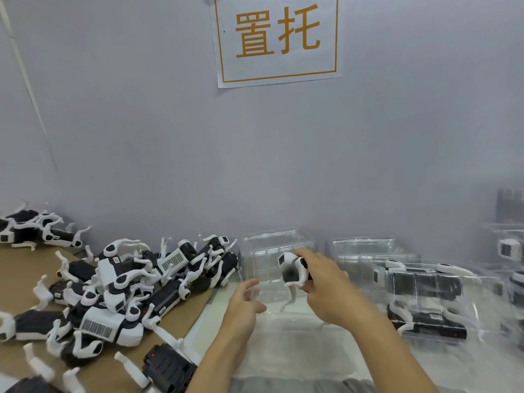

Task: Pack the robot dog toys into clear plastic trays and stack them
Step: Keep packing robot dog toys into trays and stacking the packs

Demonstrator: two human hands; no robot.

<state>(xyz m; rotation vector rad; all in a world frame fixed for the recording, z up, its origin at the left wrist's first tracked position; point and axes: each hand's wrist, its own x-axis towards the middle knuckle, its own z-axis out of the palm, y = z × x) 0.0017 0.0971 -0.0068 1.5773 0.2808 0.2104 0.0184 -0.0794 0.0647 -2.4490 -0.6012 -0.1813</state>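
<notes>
- Right hand (326, 282) grips a toy dog (292, 269) above a clear tray (272, 251).
- Left hand (245, 303) hovers, fingers relaxed.
- Loose dogs (119, 282) heap left on cardboard (17, 279); filled trays (425, 290) crowd right.

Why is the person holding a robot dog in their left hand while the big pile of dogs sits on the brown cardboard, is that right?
Not quite. The head view shows the robot dog gripped in the right hand; the left hand is open and holds nothing. The pile of dogs does sit on the brown cardboard.
</notes>
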